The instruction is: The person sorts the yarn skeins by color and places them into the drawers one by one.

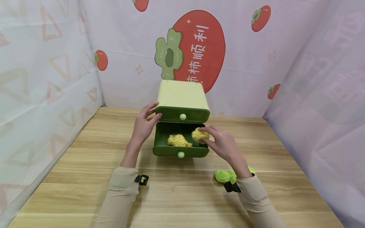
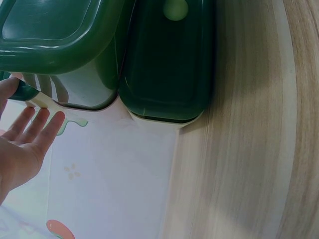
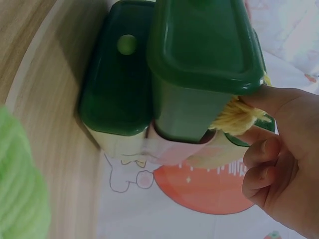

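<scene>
R hand (image 1: 223,141) pinching yellow yarn (image 1: 196,135) at open drawer (image 1: 166,152); L hand (image 1: 142,125) fingers spread on cabinet (image 1: 182,94) side. Imo pinch lightly, don't snag drawer, brace cabinet w/ L.

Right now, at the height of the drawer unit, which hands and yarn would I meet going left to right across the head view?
Left hand, yellow yarn bundle in the open lower drawer, second yellow yarn bundle, right hand pinching it.
</scene>
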Demonstrator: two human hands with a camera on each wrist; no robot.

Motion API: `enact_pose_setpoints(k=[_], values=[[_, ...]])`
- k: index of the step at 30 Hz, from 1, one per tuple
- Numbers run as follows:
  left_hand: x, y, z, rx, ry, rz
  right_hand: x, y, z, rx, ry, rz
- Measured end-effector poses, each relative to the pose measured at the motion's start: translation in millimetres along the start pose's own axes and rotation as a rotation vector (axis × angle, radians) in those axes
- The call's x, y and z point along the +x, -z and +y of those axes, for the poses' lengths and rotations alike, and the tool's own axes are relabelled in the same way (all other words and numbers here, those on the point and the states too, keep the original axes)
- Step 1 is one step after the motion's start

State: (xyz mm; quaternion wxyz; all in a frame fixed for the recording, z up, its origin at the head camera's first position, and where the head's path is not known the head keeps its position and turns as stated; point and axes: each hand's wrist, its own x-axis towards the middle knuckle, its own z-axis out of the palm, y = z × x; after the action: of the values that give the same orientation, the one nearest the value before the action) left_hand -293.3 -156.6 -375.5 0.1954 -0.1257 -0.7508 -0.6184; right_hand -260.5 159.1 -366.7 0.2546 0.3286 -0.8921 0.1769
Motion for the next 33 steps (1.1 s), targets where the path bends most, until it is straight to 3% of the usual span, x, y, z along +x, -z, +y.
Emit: enact_pose_setpoints(k=[6,33], values=[[-0.3,0.3,0.3,0.01,0.003,0.005,1.1,-3.8,-1.0,-0.035,-0.021,-0.029],[-0.4,-0.6,1.0,-0.001,-0.004,0.004,2.7,-7.3,-6.0,0.005,-0.075,-0.03]])
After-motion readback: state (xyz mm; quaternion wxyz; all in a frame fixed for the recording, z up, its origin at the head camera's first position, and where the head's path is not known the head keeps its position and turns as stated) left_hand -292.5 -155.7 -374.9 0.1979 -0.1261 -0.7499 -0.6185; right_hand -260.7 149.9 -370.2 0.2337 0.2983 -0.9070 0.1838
